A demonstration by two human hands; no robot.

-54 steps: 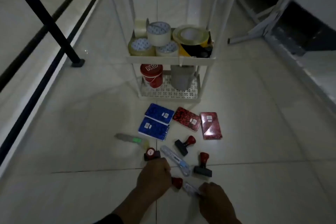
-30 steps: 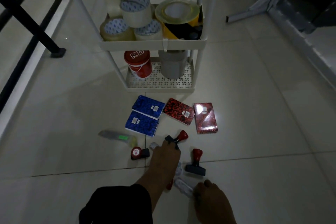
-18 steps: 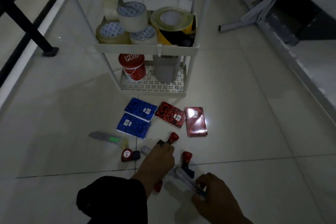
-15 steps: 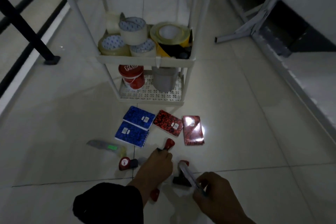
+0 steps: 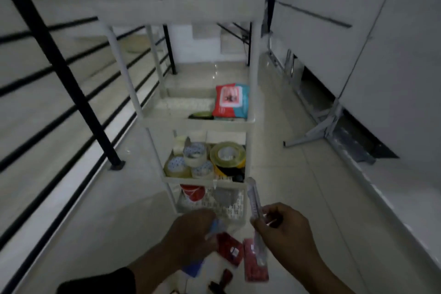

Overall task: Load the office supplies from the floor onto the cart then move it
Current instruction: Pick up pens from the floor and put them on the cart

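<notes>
My right hand [image 5: 286,229] grips a clear plastic cutter [image 5: 253,200] upright in front of the white tiered cart [image 5: 198,122]. My left hand [image 5: 191,234] is curled round a pale bluish cutter [image 5: 216,227], which is blurred. Both hands hover low before the cart's bottom tier. Below them on the floor lie two red notebooks [image 5: 229,248] [image 5: 255,268], a blue notebook [image 5: 193,268] and a red-handled stamp [image 5: 224,279]. The cart's middle tier holds several tape rolls [image 5: 194,157] and a yellow tape roll [image 5: 228,154].
A red bucket [image 5: 192,193] and a grey container [image 5: 225,196] stand on the bottom tier, and a red wipes packet [image 5: 230,100] on an upper tier. A black railing [image 5: 59,59] runs along the left. A grey metal stand foot [image 5: 317,131] and wall are at the right.
The view has tilted up from the floor to the cart. My right hand has lifted its cutter upright. My left hand has risen from the floor with a bluish cutter.
</notes>
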